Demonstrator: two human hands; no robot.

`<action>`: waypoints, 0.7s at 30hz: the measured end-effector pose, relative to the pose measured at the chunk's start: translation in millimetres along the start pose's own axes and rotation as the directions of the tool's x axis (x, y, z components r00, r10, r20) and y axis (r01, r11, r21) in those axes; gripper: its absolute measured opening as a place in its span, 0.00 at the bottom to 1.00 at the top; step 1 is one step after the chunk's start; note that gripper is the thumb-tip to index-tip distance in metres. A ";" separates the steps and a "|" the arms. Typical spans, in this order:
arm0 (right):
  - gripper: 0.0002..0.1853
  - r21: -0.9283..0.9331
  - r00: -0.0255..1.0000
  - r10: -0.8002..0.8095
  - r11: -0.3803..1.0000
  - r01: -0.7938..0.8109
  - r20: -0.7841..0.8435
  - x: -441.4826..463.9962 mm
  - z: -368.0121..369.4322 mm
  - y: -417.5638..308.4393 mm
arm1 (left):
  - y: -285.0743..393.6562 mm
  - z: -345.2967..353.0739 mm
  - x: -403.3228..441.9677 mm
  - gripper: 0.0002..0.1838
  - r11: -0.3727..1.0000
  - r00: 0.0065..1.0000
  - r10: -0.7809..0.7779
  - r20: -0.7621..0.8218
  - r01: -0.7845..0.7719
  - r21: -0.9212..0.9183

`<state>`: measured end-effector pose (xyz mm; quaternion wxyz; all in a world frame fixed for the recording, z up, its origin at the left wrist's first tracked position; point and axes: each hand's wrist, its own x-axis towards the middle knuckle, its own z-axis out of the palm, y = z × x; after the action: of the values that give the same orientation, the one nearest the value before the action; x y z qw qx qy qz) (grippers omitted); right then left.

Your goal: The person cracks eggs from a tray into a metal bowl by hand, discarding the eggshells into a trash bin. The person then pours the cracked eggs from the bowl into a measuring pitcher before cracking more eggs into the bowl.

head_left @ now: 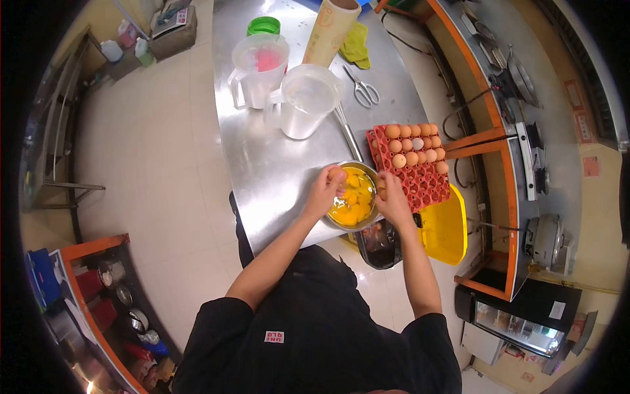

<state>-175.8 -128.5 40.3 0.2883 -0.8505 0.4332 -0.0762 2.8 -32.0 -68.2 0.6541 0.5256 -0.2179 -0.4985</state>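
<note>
A metal bowl (pixel 365 225) full of raw yolks and egg white (pixel 353 197) stands at the near edge of the steel table. Over its left rim, my left hand (pixel 321 192) is closed around a brown egg (pixel 337 174). At the right rim my right hand (pixel 393 200) grips another brown egg (pixel 382 186), mostly covered by the fingers. Whether either shell is cracked cannot be made out. Just right of the bowl sits a red egg tray (pixel 420 184), with several eggs (pixel 411 157) in its far rows and bare cups nearer me. A whisk (pixel 349 134) lies behind the bowl.
Two plastic jugs (pixel 308 105) (pixel 259 65), a green lid (pixel 264 26), a large film roll (pixel 331 29), scissors (pixel 362 88) and a green cloth (pixel 355 46) occupy the steel table (pixel 262 177). Below its right edge are a yellow bin (pixel 453 230) and a black container (pixel 379 246).
</note>
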 end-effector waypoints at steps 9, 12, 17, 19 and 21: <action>0.31 -0.174 0.901 0.313 0.947 -0.271 0.301 -88.5 -92.4 66.0 | 0.4 -2.5 2.9 0.19 0.998 0.999 -0.036 -0.004 0.036 -0.054; 0.33 -0.272 0.872 0.396 0.907 -0.322 0.288 -105.6 -80.1 96.1 | 1.6 -2.1 2.3 0.19 0.997 1.000 -0.023 -0.001 0.023 -0.072; 0.30 -0.360 0.955 0.293 0.897 -0.257 0.051 -82.7 -72.7 147.9 | 2.4 -3.0 2.2 0.19 0.994 0.999 -0.046 -0.009 0.045 -0.101; 0.27 -0.293 0.956 0.286 0.911 -0.290 -0.057 -46.7 -81.4 117.8 | 1.4 -4.4 1.6 0.19 0.993 0.999 -0.044 -0.007 0.043 -0.113; 0.23 -0.214 0.963 0.204 0.947 -0.240 -0.174 -10.2 -80.7 73.6 | 1.0 -5.8 2.0 0.19 0.990 0.999 -0.046 0.006 0.047 -0.132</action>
<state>-263.7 -188.5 67.0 0.1599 -0.8160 0.5527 -0.0554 8.8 -31.0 -69.9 0.6753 0.4853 -0.1731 -0.5278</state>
